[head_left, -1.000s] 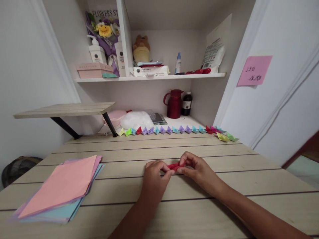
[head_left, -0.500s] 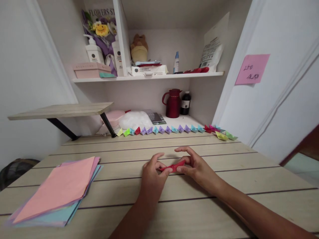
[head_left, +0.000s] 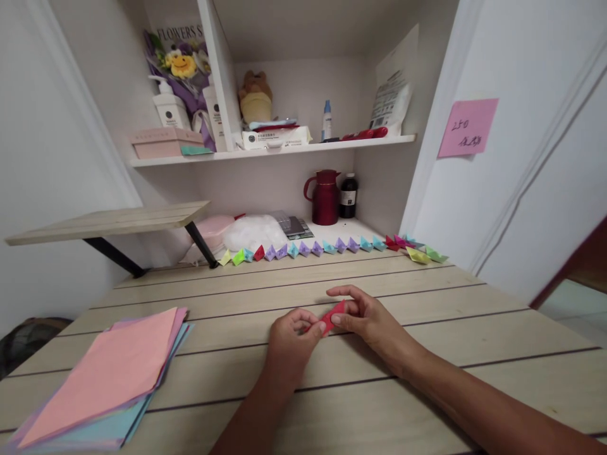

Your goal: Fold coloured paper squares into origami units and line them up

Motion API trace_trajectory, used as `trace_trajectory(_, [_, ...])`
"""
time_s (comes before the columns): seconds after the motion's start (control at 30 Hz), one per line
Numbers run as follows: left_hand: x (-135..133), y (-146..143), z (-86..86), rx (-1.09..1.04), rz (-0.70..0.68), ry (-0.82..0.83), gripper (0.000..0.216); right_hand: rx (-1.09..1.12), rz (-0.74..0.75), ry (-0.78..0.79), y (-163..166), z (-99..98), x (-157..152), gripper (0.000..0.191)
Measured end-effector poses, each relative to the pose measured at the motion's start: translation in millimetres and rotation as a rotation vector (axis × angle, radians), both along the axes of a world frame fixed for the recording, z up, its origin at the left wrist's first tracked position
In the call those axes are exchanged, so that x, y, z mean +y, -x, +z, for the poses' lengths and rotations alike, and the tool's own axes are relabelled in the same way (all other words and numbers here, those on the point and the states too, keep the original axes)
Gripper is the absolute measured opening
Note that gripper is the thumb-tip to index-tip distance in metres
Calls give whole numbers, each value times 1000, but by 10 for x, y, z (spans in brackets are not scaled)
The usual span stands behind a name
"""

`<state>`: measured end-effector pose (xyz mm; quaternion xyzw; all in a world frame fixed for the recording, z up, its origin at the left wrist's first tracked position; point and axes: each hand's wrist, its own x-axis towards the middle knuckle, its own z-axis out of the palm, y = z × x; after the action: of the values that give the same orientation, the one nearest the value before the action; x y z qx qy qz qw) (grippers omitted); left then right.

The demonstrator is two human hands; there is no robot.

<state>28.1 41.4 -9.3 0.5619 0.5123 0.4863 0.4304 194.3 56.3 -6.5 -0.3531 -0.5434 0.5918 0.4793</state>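
A small piece of folded red paper (head_left: 334, 314) is held between my two hands, a little above the middle of the wooden table (head_left: 360, 398). My left hand (head_left: 293, 336) pinches its left end between thumb and fingers. On the other side, my right hand (head_left: 364, 316) grips the paper with the thumb in front and fingers behind, its index finger stretched out above. Parts of the paper are covered by my fingertips. Beyond my hands, a row of small folded paper boats (head_left: 317, 248) in several colours runs along the table's back edge.
A stack of coloured paper sheets (head_left: 107, 370), pink on top, lies to the left. A small raised shelf (head_left: 109, 221) on black brackets stands at the back left. Behind the boats are a dark red jug (head_left: 325, 199), a dark bottle (head_left: 348, 196) and a white plastic bag (head_left: 255, 232).
The red paper has turned from a flat, narrow shape to a tilted one showing a broader face. My left fingers have curled in more, and the view has shifted slightly.
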Motion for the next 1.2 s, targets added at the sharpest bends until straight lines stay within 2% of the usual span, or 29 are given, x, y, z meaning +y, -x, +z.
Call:
trace_trajectory(0.1, [7, 15, -8, -61, -37, 30, 13, -32, -12, -51, -28, 24, 25, 51])
trace_trajectory(0.2, [15, 44, 0, -132, -62, 88, 37, -120, -38, -114, -90, 45, 54, 49])
trace_trajectory(0.27, [14, 58, 8, -127, -81, 98, 46, -162, -36, -144, -128, 60, 59, 47])
trace_trajectory(0.43, [-11, 39, 12, 54, -67, 33, 27, -280, 59, -189, -143, 112, -1, 38])
trace_trajectory(0.6, [-43, 13, 51, 192, -55, -26, 10, -443, 50, -260, -105, 137, -59, 34])
trace_trajectory(0.73, [-68, 14, 103, 227, -36, -10, 7, -433, 23, -250, -76, 99, -66, 35])
trace_trajectory(0.83, [-88, -6, 121, 137, -2, 2, 9, -320, -16, -193, -49, 73, -59, 38])
trace_trajectory(0.9, [-101, -29, 124, -2, 29, 66, 10, -198, -58, -137, -35, 76, -56, 42])
trace_trajectory(1.0, [-113, -58, 116, -204, 61, 133, 17, -70, -109, -48, -17, 101, -66, 37])
trace_trajectory(1.1, [-109, -72, 78, -294, 79, 107, 22, -79, -63, -6, 7, 114, -88, 44])
trace_trajectory(1.2, [-91, -93, 4, -290, 92, 85, 23, -136, -22, -89, 26, 101, -95, 43])
